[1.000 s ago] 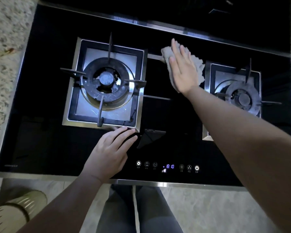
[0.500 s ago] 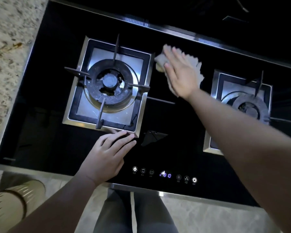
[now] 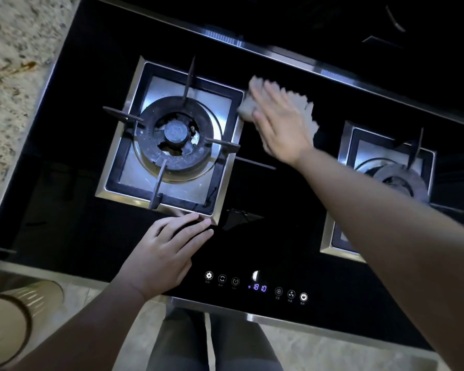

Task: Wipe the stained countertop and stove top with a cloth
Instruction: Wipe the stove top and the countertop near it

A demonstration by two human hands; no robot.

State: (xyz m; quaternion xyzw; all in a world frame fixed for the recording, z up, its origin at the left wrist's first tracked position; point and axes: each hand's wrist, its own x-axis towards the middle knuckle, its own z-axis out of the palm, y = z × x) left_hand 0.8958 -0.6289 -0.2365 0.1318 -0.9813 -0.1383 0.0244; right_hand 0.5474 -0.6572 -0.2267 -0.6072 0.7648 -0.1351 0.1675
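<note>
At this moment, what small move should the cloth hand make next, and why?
Probably slide the beige cloth toward the person along the black glass strip between the burners. The right hand presses it flat near the back, beside the left burner's steel frame, with glass nearer the person uncovered. The left hand braces in front.

A home kitchen: a black glass gas hob (image 3: 279, 210) set into a speckled stone countertop (image 3: 14, 62).

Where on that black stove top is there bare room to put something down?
Bare glass lies left of the left burner, toward the granite counter, and in front of the right hand, above the touch panel. Crowded: the strip between the burners, where that hand presses the cloth, and around the left hand.
</note>
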